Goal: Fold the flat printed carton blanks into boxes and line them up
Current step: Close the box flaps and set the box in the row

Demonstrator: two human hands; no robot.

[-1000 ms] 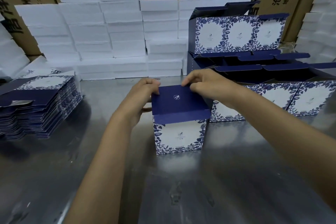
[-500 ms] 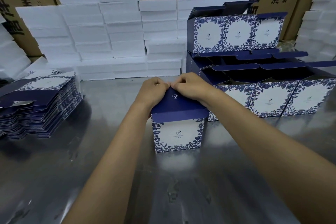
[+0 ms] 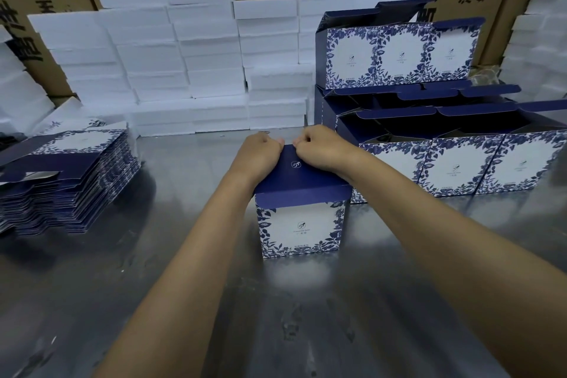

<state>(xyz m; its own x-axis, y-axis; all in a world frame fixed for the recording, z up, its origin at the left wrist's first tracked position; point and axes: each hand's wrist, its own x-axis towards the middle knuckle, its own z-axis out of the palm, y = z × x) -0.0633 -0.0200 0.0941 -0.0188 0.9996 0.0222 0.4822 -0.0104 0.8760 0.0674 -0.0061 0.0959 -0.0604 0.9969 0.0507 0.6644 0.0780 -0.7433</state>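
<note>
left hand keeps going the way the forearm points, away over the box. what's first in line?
Likely bare steel table, then the white foam block stack at the back. Depth is unclear. The left hand now sits curled at the far edge of the box lid.

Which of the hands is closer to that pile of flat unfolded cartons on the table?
Left. The left hand grips the far edge of the box lid, on the side toward the pile of flat cartons. The right hand grips beside it, farther from the pile.
</note>
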